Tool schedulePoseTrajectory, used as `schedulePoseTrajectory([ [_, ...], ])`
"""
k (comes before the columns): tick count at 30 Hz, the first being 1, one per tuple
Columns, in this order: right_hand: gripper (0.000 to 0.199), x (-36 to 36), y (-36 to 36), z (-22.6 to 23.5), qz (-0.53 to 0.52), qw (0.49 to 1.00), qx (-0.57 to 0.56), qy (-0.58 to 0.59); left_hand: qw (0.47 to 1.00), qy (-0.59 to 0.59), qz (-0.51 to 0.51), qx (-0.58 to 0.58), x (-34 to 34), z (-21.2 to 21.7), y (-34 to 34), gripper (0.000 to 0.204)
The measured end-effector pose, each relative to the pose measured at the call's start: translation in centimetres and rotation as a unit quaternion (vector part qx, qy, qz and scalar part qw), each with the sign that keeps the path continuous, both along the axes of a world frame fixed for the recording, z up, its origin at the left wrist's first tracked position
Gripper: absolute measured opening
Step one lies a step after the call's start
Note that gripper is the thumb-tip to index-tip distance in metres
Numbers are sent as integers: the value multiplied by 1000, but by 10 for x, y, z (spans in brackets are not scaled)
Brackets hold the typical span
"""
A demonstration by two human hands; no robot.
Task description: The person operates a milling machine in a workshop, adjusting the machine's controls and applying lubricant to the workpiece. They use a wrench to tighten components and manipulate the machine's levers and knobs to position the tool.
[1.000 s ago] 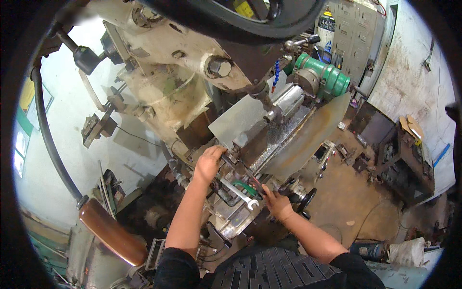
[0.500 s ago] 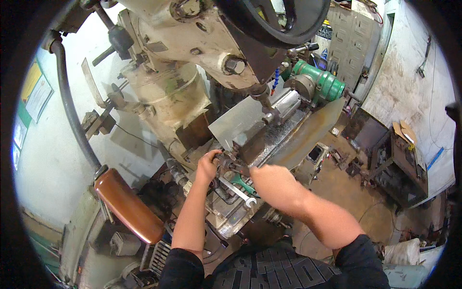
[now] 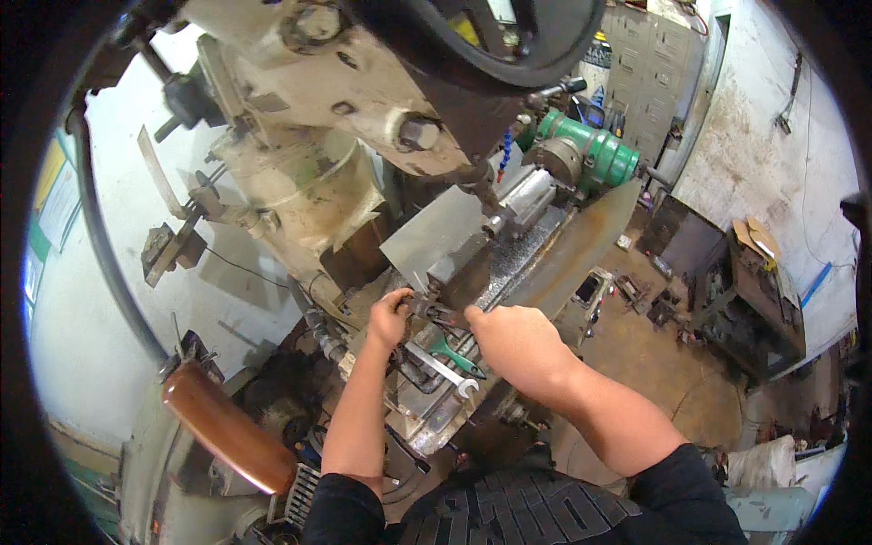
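Note:
My left hand [image 3: 390,318] is closed at the left end of a dark metal fixture [image 3: 429,309] on the machine table, its fingers curled against it. My right hand [image 3: 520,343] makes a fist at the other side of that fixture, thumb side toward it; what lies inside the fist is hidden. Below and between the hands, an open-end wrench [image 3: 443,370] lies slantwise on the table's end. Beside it rests a green-handled brush [image 3: 457,357]. Just beyond the fixture stands a dark block [image 3: 461,265] in front of a grey sheet plate [image 3: 434,232].
A milling machine head [image 3: 363,91] hangs overhead, with a black handwheel [image 3: 536,77] near it. A green dividing head [image 3: 590,150] sits at the table's far end. Metal chips [image 3: 516,257] cover the table. At left hangs a brown box-shaped handle [image 3: 227,427]; a dark cabinet [image 3: 749,304] stands at right.
The whole view has shifted slightly, with the machine appearing a little further left. Both hands stay at the fixture; my right fist has turned slightly.

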State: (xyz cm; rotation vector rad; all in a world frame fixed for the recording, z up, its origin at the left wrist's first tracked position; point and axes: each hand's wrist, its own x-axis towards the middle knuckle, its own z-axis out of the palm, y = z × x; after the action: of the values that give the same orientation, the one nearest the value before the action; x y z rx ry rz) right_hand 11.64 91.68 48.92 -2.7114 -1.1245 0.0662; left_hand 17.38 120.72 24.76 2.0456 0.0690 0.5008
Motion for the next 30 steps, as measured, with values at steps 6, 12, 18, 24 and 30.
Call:
schedulePoseTrajectory([
  [6, 18, -1, -2, -10, -38, 998, 1, 56, 998, -36, 17, 49, -7, 16, -11, 35],
  [12, 25, -15, -29, -78, -57, 996, 47, 41, 990, -35, 15, 136, -11, 40, -17, 48],
  [18, 29, -24, -40, -125, -107, 990, 80, 48, 967, -70, -17, 246, -9, 46, -10, 48],
  [24, 35, -31, -33, -121, -92, 965, 197, 149, 964, -39, -64, 254, -23, 57, 15, 55],
  [30, 41, -75, 26, -156, -35, 966, 228, 119, 925, -34, 75, 370, -86, 55, 67, 47],
])
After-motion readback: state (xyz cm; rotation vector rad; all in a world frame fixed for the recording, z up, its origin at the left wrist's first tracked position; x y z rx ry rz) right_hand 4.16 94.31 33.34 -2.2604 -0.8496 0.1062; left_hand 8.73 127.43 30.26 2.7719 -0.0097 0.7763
